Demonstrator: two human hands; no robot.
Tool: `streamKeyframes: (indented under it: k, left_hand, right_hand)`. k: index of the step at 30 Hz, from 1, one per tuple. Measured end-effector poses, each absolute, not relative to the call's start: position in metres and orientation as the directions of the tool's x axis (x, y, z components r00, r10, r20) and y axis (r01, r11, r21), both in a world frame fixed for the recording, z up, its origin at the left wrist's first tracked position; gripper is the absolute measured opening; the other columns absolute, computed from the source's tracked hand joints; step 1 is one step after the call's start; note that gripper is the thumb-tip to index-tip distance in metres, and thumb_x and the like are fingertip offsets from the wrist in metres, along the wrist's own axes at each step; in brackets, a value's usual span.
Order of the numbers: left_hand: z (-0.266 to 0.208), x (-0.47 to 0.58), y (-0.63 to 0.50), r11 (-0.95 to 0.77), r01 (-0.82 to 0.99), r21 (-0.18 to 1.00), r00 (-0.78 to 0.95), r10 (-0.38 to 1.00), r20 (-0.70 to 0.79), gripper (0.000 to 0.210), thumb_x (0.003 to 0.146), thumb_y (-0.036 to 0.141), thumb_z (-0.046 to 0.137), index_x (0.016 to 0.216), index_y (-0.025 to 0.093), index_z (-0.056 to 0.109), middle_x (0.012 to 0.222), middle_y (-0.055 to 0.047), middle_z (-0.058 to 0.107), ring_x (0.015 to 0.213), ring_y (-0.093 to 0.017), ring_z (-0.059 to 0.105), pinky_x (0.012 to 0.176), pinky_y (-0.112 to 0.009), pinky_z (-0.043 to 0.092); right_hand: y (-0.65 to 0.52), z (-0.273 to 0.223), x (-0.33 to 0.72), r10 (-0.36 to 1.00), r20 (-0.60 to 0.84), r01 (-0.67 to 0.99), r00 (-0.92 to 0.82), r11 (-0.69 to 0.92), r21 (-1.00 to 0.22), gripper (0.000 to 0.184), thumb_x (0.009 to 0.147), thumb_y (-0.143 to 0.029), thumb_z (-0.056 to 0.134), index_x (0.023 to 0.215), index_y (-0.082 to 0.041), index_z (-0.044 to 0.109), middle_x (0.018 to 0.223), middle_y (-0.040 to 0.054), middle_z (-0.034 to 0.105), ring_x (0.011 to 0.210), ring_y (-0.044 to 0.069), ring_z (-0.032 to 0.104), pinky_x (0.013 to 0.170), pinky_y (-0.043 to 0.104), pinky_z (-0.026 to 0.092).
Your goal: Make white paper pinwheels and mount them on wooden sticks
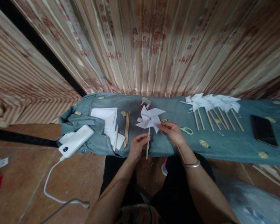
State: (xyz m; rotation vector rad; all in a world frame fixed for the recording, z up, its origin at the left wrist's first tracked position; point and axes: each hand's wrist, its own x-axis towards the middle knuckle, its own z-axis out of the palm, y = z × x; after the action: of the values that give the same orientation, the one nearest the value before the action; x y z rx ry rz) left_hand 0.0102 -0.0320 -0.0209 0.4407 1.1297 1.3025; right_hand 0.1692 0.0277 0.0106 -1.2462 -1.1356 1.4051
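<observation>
A white paper pinwheel (150, 118) on a wooden stick, with a small pin at its centre, is held over the cloth-covered table. My left hand (138, 143) pinches the stick below the paper blades. My right hand (171, 131) has its thumb and fingers closed on the lower right blade. Just beyond the pinwheel lies a small box with something pinkish-red (144, 104), partly covered by the blades. Left of my left hand are several loose wooden sticks (127, 129). Scissors with a pale green handle (187, 130) lie right of my right hand.
Several finished pinwheels (208, 102) lie in a row at the right, near a black phone (263, 130). White paper sheets (105, 116) and a white pen (116, 137) are at the left. A white power bank (77, 141) with a cable overhangs the table's left front edge. A curtain (142, 46) hangs behind.
</observation>
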Motion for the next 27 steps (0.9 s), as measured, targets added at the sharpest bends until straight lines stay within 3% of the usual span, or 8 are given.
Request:
streamKeyframes:
  k: [16,27]
  left_hand:
    - [-0.022,0.009,-0.033,0.281,-0.520,0.806,-0.108,0.915,-0.389,0.038,0.042,0.032,0.093,0.074,0.018,0.077,0.072,-0.003,0.074,0.065,-0.013,0.064,0.069,-0.027,0.050]
    - [-0.022,0.010,-0.033,0.270,-0.536,0.800,-0.103,0.920,-0.379,0.037,0.041,0.031,0.092,0.073,0.018,0.078,0.074,-0.003,0.075,0.068,-0.013,0.064,0.075,-0.028,0.049]
  right_hand:
    - [0.023,0.005,0.161,0.969,-0.145,0.028,-0.198,-0.142,-0.989,0.038,0.057,-0.056,0.081,0.061,-0.020,0.069,0.060,-0.0005,0.067,0.054,0.011,0.051,0.054,0.025,0.040]
    - [0.022,0.001,0.152,0.967,-0.092,0.092,-0.238,-0.072,-0.993,0.039,0.060,-0.057,0.078,0.060,-0.020,0.069,0.055,-0.0013,0.064,0.052,0.011,0.051,0.052,0.026,0.040]
